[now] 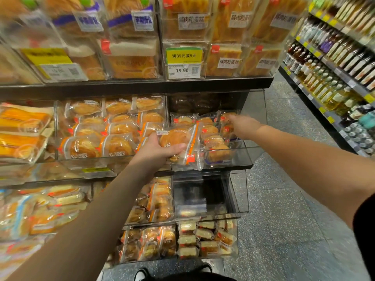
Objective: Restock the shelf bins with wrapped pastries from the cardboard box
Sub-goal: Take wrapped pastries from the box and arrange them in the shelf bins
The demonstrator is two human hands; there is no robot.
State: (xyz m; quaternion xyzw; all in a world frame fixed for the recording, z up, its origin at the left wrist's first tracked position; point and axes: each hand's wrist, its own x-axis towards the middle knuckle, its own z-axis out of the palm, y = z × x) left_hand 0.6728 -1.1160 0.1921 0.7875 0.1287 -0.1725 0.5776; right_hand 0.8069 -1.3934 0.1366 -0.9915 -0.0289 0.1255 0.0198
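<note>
The left hand held the grip: fingers curled under and thumb over one wrapped pastry, a round golden bun in clear film with orange-and-white edging. It was held at the front lip of the clear shelf bin on the middle shelf, above the pastries already lying there. The right hand reached deeper into the same bin, fingers resting among the packets at the back; blur hid whether they pinched one or only pushed.

By the look of it, the pastry was light and soft, easily squashed, and its film slick and crinkly. A gentle hold across the broad faces, or by the sealed end seam, seemed safest; squeezing the middle would likely dent the bun.

Outward, the neighbouring bin held similar buns with unreadable white lettering. Above, a yellow shelf tag read "满39元减5元", with the price "19.90" beneath. Cake packets on the top shelf carried labels reading "咸肉松蛋糕". No cardboard box was in view. Bottles lined the aisle opposite.
</note>
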